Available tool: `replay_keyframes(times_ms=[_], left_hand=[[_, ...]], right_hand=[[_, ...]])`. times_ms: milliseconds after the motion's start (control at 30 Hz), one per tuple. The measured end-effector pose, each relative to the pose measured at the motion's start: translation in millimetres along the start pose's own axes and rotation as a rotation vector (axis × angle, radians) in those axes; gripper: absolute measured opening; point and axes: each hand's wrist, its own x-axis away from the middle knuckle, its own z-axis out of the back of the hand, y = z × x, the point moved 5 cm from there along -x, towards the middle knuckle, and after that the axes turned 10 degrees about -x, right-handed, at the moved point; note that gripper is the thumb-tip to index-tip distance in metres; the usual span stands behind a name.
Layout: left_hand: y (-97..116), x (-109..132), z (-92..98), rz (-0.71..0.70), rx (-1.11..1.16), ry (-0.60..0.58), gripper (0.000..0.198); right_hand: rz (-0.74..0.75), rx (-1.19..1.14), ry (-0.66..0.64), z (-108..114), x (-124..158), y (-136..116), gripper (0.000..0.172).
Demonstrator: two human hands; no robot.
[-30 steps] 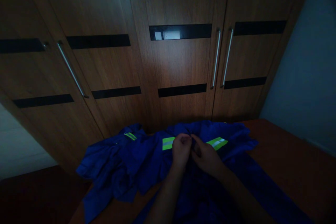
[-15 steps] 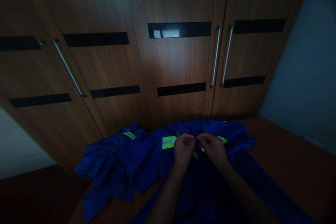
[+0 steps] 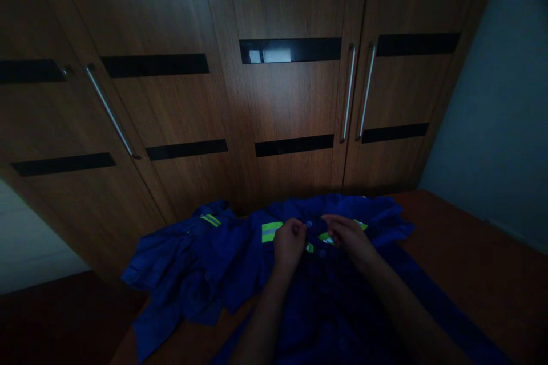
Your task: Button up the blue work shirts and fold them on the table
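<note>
A blue work jacket (image 3: 240, 262) with yellow-green reflective strips lies spread and rumpled in front of me. My left hand (image 3: 290, 246) is closed in a pinch on its front edge, right beside a small round button (image 3: 309, 223). To the right of that button, my right hand (image 3: 349, 238) hovers low over the cloth with its index finger stretched out and the other fingers curled. Nothing shows in it. A reflective strip (image 3: 269, 232) sticks out left of my left hand. The dim light hides detail in the cloth nearest me.
The jacket rests on a reddish-brown surface (image 3: 454, 251). Right behind it stands a wooden wardrobe (image 3: 291, 97) with long metal handles (image 3: 349, 94) and dark inlaid bands. A pale wall (image 3: 492, 125) rises on the right.
My hands have moved apart: the right one has come away from the left, its pinch loosened. The button between them now shows. My left hand has shifted slightly left.
</note>
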Motion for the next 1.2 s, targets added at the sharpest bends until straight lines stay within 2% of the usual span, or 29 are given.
replay_keyframes(times_ms=[100, 200, 300, 400, 500, 600, 667, 767, 833, 900, 1000, 1067, 1133, 1200], left_hand=[[-5.9, -7.9, 20.1, 0.008, -0.166, -0.004, 0.011], [-11.9, -18.6, 50.5, 0.001, -0.356, 0.005, 0.014], [-21.2, -32.0, 81.5, -0.009, -0.558, 0.012, 0.021], [-36.6, -45.2, 101.2, 0.017, -0.734, -0.033, 0.028], [-51.8, -54.0, 103.5, 0.032, -0.847, -0.145, 0.021], [-58.3, -58.2, 95.9, 0.006, -0.904, -0.228, 0.015], [-57.7, -60.4, 93.0, -0.006, -0.925, -0.243, 0.018], [-51.4, -65.7, 101.4, -0.011, -0.941, -0.222, 0.025], [-44.0, -71.7, 116.1, -0.043, -0.93, -0.216, 0.026], [-35.3, -80.0, 135.7, -0.106, -0.899, -0.23, 0.022], [-25.4, -96.8, 167.9, -0.182, -0.861, -0.228, 0.017], [-23.1, -109.5, 184.8, -0.186, -0.869, -0.175, 0.02], [-23.8, -120.4, 192.4, -0.16, -0.903, -0.1, 0.025], [-25.2, -126.6, 188.7, -0.124, -0.947, -0.041, 0.029]], right_hand=[[0.035, 0.066, 0.073, 26.1, -9.9, -4.7, 0.04], [0.047, 0.21, 0.112, 56.6, -28.7, -7.3, 0.037], [0.05, 0.437, 0.114, 87.7, -54.0, -11.6, 0.026], [0.079, 0.712, 0.132, 115.1, -77.1, -18.0, 0.019], [0.123, 0.937, 0.132, 129.2, -91.6, -17.3, 0.033], [0.15, 1.097, 0.074, 128.1, -97.1, -4.7, 0.052], [0.148, 1.186, 0.02, 123.6, -97.4, 5.4, 0.045], [0.12, 1.302, -0.042, 120.2, -97.3, 10.5, 0.019], [0.105, 1.362, -0.044, 123.9, -99.0, 1.6, 0.016], [0.106, 1.406, -0.003, 133.1, -102.5, -18.0, 0.02], [0.107, 1.455, 0.148, 154.8, -109.2, -58.6, 0.033], [0.106, 1.475, 0.27, 169.2, -112.6, -83.9, 0.041], [0.113, 1.483, 0.37, 178.6, -114.7, -101.0, 0.045], [0.12, 1.482, 0.422, 181.7, -116.0, -106.6, 0.046]])
